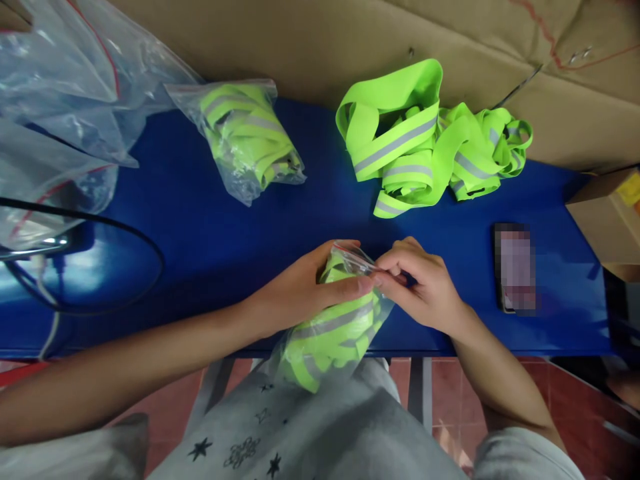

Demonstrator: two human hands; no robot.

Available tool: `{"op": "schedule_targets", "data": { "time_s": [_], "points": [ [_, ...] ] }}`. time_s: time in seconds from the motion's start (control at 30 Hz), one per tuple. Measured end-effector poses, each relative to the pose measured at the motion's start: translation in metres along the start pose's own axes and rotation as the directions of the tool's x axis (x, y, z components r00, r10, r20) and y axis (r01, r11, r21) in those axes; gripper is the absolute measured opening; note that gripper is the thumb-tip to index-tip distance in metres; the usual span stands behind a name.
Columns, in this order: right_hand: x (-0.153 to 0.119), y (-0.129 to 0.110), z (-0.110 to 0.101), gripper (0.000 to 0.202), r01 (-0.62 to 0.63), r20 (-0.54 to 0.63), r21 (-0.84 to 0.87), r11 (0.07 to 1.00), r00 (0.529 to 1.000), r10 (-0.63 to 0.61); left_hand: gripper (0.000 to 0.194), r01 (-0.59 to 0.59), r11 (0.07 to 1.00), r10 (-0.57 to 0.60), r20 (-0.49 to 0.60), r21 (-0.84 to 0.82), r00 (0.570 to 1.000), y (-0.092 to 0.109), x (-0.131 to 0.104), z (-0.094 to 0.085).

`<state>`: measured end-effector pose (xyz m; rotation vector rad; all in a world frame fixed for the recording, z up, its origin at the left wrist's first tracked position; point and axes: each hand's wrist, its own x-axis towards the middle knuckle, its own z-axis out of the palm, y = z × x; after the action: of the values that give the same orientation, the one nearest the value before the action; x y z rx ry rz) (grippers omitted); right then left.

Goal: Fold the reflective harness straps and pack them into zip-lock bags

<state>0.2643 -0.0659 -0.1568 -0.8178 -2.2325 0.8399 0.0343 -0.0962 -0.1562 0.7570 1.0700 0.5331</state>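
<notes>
A clear zip bag (pixel 330 333) packed with neon yellow-green reflective straps is held at the table's front edge, its lower end hanging toward my lap. My left hand (pixel 320 287) is wrapped around the bag's upper part, thumb across the front. With thumb and fingers, my right hand (pixel 417 280) pinches the bag's mouth at the right, close to the left thumb. A red line runs along the bag's top edge. Behind the hands lies a loose heap of the same straps (pixel 400 160), and to its left rests another filled bag (pixel 250 133).
Clear plastic bags with red strips (pixel 60 67) pile up at the left, near a black cable (pixel 145 247). A phone (pixel 513 267) lies on the blue table (pixel 200 247) at the right. Cardboard (pixel 300 33) lines the back, and a small carton (pixel 610 213) stands at the right edge.
</notes>
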Motion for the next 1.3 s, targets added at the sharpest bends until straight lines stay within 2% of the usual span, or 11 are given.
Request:
{"op": "schedule_targets", "data": {
  "time_s": [0.13, 0.23, 0.4, 0.5, 0.73, 0.87, 0.97, 1.07, 1.1, 1.23, 1.3],
  "points": [
    [0.0, -0.003, 0.003, 0.016, 0.055, -0.063, -0.064, 0.996, 0.996, -0.059, 0.082, -0.021, 0.998, 0.023, -0.028, 0.065, 0.999, 0.001, -0.003, 0.001],
    [0.0, -0.003, 0.003, 0.009, 0.058, -0.055, -0.051, 0.997, 0.997, -0.061, 0.067, -0.046, 0.997, 0.049, -0.042, 0.058, 0.998, 0.003, -0.005, 0.001],
    [0.0, 0.0, -0.008, 0.019, -0.045, -0.005, 0.021, 0.999, 0.999, 0.046, 0.066, 0.106, 0.944, -0.097, 0.044, -0.313, 0.994, 0.003, -0.004, 0.0],
    [0.0, 0.0, -0.015, 0.021, -0.118, -0.001, 0.072, 0.99, 0.993, 0.119, 0.06, 0.096, 0.91, -0.09, 0.034, -0.404, 0.995, 0.004, -0.001, -0.001],
    [-0.003, -0.006, -0.024, 0.026, -0.278, 0.187, 0.243, 0.929, 0.953, 0.236, 0.044, 0.06, 0.947, -0.072, -0.027, -0.315, 0.997, 0.011, -0.004, -0.003],
    [-0.001, -0.006, -0.029, 0.034, -0.211, 0.219, 0.293, 0.933, 0.964, 0.149, 0.034, 0.01, 0.967, -0.035, -0.095, -0.255, 0.995, 0.013, -0.008, -0.004],
    [0.0, -0.005, -0.032, 0.029, -0.158, 0.241, 0.292, 0.943, 0.967, 0.087, 0.032, -0.011, 0.982, -0.016, -0.137, -0.19, 0.99, 0.013, -0.006, -0.005],
    [0.001, -0.004, -0.032, 0.016, -0.111, 0.211, 0.305, 0.946, 0.976, 0.047, 0.033, -0.044, 0.983, 0.023, -0.116, -0.178, 0.993, 0.014, -0.004, -0.005],
    [0.001, -0.003, -0.031, 0.018, -0.098, 0.199, 0.302, 0.948, 0.979, 0.038, 0.033, -0.067, 0.982, 0.049, -0.103, -0.176, 0.993, 0.014, -0.003, -0.005],
    [0.001, -0.001, -0.023, 0.069, -0.054, 0.227, 0.234, 0.971, 0.974, 0.0, 0.043, -0.138, 0.986, 0.139, 0.003, -0.092, 0.99, 0.014, -0.004, -0.004],
    [-0.001, -0.001, -0.017, 0.075, -0.036, 0.244, 0.202, 0.979, 0.97, -0.015, 0.048, -0.15, 0.988, 0.151, 0.035, -0.042, 0.988, 0.013, -0.004, -0.004]
  ]
}}
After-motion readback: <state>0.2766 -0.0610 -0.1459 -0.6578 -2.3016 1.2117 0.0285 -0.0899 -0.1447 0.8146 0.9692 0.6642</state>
